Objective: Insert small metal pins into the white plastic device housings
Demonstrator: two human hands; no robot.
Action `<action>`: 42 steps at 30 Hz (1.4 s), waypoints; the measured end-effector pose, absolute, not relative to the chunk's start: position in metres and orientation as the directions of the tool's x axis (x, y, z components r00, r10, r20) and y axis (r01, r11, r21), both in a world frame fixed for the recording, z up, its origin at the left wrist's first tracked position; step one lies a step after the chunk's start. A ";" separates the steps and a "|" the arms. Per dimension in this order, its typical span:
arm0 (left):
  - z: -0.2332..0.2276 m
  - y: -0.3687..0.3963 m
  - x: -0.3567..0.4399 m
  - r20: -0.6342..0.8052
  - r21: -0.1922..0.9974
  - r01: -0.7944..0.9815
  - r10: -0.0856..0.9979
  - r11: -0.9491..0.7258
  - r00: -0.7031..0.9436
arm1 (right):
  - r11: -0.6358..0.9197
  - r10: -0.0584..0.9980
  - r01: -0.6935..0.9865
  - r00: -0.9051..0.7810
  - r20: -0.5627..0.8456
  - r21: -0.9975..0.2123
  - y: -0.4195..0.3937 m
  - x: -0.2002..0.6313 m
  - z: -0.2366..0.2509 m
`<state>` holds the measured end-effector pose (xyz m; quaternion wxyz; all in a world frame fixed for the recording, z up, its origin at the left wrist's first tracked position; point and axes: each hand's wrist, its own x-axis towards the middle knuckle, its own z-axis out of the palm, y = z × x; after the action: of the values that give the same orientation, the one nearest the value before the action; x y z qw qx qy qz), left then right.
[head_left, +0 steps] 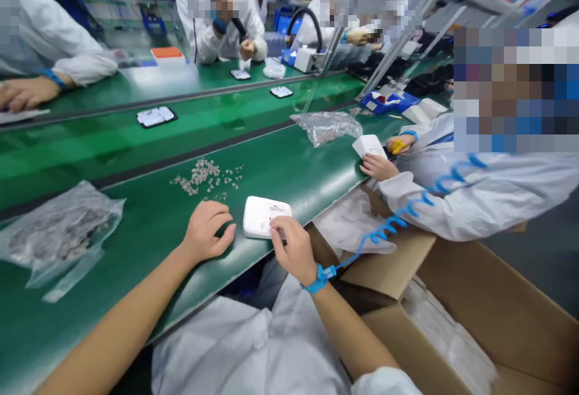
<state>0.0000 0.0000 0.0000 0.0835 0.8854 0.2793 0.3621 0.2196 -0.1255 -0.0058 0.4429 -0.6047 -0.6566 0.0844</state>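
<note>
My right hand (293, 249) rests its fingertips on the near edge of the white plastic housing (265, 216), pressing rather than clasping it; the housing lies flat on the green bench (136, 232), near its front edge. My left hand (208, 230) lies palm-down on the mat just left of the housing, loosely curled, holding nothing. Scatter of small grey parts (205, 176) just beyond; clear bag of them (58, 232) far left.
</note>
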 end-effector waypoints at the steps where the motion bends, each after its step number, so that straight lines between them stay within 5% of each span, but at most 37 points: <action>1: 0.003 -0.005 0.003 0.575 0.360 0.373 0.519 -0.855 0.632 | 0.264 0.880 0.699 0.107 0.463 -0.664 -0.129 0.211 -0.002; 9: 0.029 -0.020 0.019 0.333 0.473 0.259 0.443 -0.842 0.832 | 0.268 0.893 0.722 0.062 0.446 -0.638 -0.105 0.228 0.014; 14: 0.033 -0.018 0.025 0.337 0.513 0.289 0.499 -0.808 0.798 | 0.394 0.906 0.669 -0.169 0.387 -0.631 -0.077 0.245 0.010; 20: 0.035 -0.021 0.027 0.308 0.598 0.353 0.613 -0.720 0.728 | 0.352 0.924 0.681 -0.142 0.356 -0.642 -0.072 0.237 0.006; 29: 0.033 -0.031 0.039 0.280 0.168 0.519 0.546 -0.838 0.790 | 0.325 0.936 0.622 -0.106 0.335 -0.713 -0.069 0.237 0.009; 42: 0.037 -0.035 0.043 0.392 -0.016 0.491 0.446 -0.871 0.805 | 0.505 0.800 0.609 -0.064 0.597 -0.612 -0.095 0.242 -0.019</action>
<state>0.0431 -0.0348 0.0375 -0.0583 0.9481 0.2470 0.1914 0.2420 -0.0955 -0.0189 0.4802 -0.4875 -0.7224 0.0995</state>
